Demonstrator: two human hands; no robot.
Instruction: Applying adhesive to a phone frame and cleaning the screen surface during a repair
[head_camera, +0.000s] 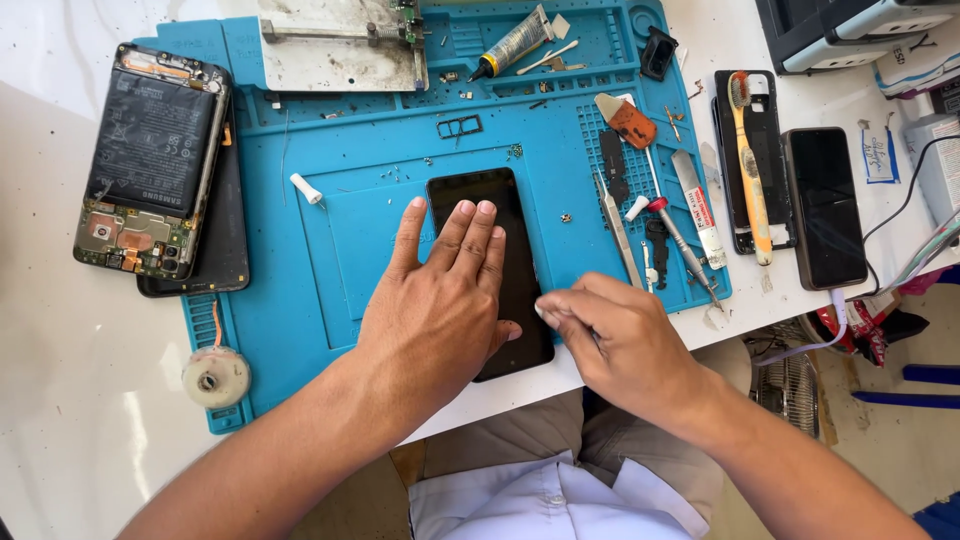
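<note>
Head view: you look down on a blue mat on a white table; places below are given from the mat.
Phone: a black phone lies flat, dark glass up, near the mat's middle, its near end reaching past the mat's front edge.
Left hand: your left hand lies spread and flat on the phone, fingertips on the glass, pinning it; it grips nothing.
Right hand: your right hand sits at the phone's right edge near the mat's front right corner, fingers pinched narrow at that edge; whether they hold a small pick you cannot tell.
Handling: judge the phone light, stiff and thin, with smooth glass that slides under a palm and likely cracks if bent or pried hard. Hold it by the long side edges or press it flat as now; keep force off the middle of the glass.
On the mat: tweezers and a screwdriver lie at the right part, a glue tube and a metal plate at the far edge.
Off the mat: an opened phone showing its battery lies just left; a toothbrush and a second dark phone lie to the right; a small reel sits at the front left corner.
</note>
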